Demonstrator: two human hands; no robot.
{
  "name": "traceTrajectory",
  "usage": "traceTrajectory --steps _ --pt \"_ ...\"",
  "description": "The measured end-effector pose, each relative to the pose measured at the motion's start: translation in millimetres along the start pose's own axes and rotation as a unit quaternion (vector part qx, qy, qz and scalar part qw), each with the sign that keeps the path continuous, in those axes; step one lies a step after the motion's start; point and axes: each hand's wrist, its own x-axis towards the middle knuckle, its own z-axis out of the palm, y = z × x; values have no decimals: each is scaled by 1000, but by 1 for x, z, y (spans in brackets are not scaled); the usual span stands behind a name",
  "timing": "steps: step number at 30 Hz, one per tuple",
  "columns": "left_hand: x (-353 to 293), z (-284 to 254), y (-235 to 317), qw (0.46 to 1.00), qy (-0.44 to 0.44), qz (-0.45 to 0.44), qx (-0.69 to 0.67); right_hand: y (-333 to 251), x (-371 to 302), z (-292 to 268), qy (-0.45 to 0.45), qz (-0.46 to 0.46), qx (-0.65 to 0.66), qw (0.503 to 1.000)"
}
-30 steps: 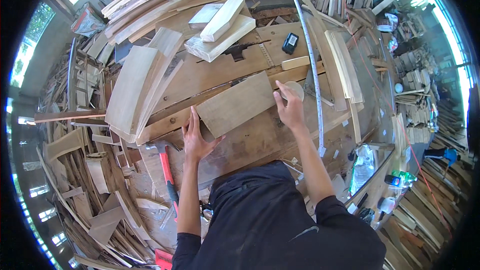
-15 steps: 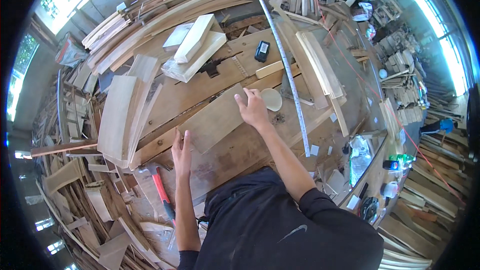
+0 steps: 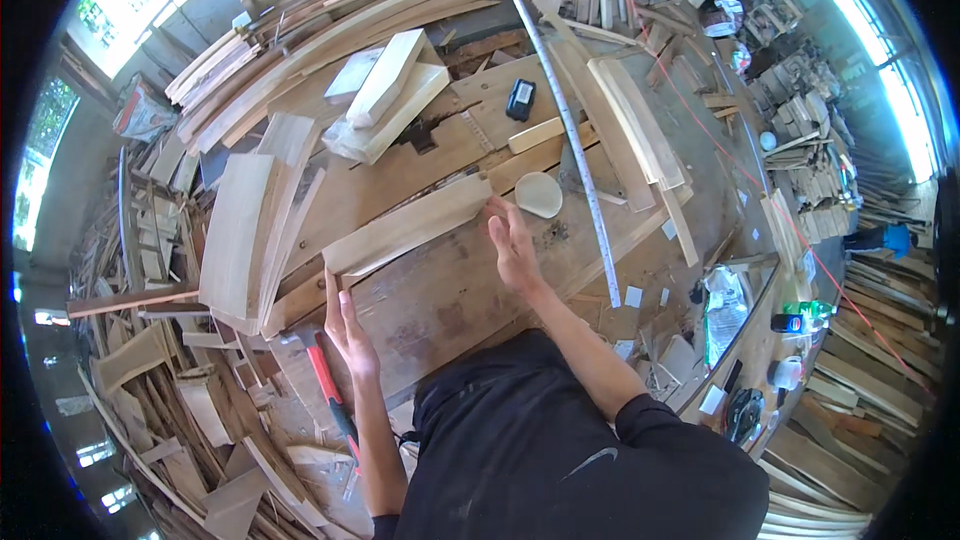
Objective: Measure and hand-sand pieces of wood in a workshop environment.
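Note:
A flat pale wooden board (image 3: 410, 225) lies tilted across the workbench (image 3: 440, 290), a thin bright edge showing along its near side. My left hand (image 3: 350, 335) is at its left end, fingers stretched out and thumb apart, with the fingertips against the board's corner. At the other end is my right hand (image 3: 515, 250), also open, its fingertips at the board's right corner. Whether the fingertips bear its weight cannot be told. Just beyond my right hand sits a pale round-edged disc (image 3: 539, 195). A red-handled tool (image 3: 325, 375) rests beside my left forearm.
A long metal ruler (image 3: 570, 130) crosses the bench on the right, near a small black device (image 3: 521, 99). Curved boards (image 3: 240, 230) stand at left, thick pale blocks (image 3: 390, 90) behind. Lumber strips (image 3: 640, 125) and a plastic bottle (image 3: 722, 310) are at right.
The board has tilted, so its face looks narrower and a bright near edge shows. My right hand has moved from its far edge toward me, fingers now straighter; my left hand shifted slightly left.

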Motion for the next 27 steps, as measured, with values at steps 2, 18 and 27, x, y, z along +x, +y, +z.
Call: traceTrajectory --steps 2,18,27 --pt "-6 -1 3 1000 -12 -6 -2 1 -1 -2 4 -23 8 1000" --pt "-40 30 -7 989 147 -16 -27 -19 7 -96 139 -157 -412 887" --pt "-37 33 34 961 154 130 189 -1 16 -162 161 103 -521 832"
